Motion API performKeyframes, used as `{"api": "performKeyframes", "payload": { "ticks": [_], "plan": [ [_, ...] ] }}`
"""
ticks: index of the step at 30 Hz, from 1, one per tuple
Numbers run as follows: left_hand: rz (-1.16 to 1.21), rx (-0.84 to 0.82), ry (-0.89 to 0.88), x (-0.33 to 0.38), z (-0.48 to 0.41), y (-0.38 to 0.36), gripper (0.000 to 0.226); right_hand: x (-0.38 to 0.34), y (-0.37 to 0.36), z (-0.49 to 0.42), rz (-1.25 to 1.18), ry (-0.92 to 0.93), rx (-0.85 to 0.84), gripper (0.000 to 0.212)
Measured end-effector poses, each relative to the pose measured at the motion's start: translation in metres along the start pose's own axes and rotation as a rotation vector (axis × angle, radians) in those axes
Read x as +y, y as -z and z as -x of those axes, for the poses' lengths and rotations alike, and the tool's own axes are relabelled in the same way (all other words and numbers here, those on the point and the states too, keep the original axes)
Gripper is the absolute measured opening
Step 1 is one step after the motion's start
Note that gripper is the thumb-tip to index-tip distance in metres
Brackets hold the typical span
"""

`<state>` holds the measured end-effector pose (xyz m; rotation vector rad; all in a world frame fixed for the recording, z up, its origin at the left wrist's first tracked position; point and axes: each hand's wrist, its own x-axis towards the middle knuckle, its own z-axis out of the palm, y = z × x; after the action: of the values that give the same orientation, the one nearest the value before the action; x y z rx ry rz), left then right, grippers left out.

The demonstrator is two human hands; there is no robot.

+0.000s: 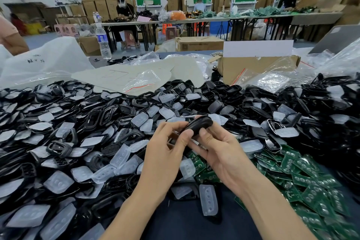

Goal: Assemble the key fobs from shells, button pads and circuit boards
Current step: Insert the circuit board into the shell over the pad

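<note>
A black key fob shell [197,124] is held up over the middle of the table between both hands. My left hand [167,150] grips its near left end with thumb and curled fingers. My right hand [216,148] grips its right end, thumb on the shell's near edge. A big heap of black shells [58,146] mixed with translucent white button pads [120,156] covers the left and middle of the table. Green circuit boards [303,173] lie piled at the right. The shell's inside is hidden from view.
An open cardboard box [253,68] and clear plastic bags [276,82] sit behind the heap, with grey card sheets [124,76] at the middle. A water bottle [102,39] stands at the back left. Other people work at far tables [175,20].
</note>
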<state>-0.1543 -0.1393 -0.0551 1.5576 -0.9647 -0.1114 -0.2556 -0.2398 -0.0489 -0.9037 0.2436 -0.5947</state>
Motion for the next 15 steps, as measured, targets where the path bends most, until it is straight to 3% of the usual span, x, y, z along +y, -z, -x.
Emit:
{"api": "performKeyframes", "payload": {
  "ticks": [9,15],
  "plan": [
    [-0.257,0.123,-0.206,-0.0044,0.0011,0.003,0.014,0.0028,-0.0042,0.0023,0.154,0.066,0.021,0.026],
    [-0.35,0.115,-0.352,-0.0072,0.0022,0.0002,0.021,0.0011,-0.0082,0.0027,-0.03,-0.014,0.07,0.019]
  ]
}}
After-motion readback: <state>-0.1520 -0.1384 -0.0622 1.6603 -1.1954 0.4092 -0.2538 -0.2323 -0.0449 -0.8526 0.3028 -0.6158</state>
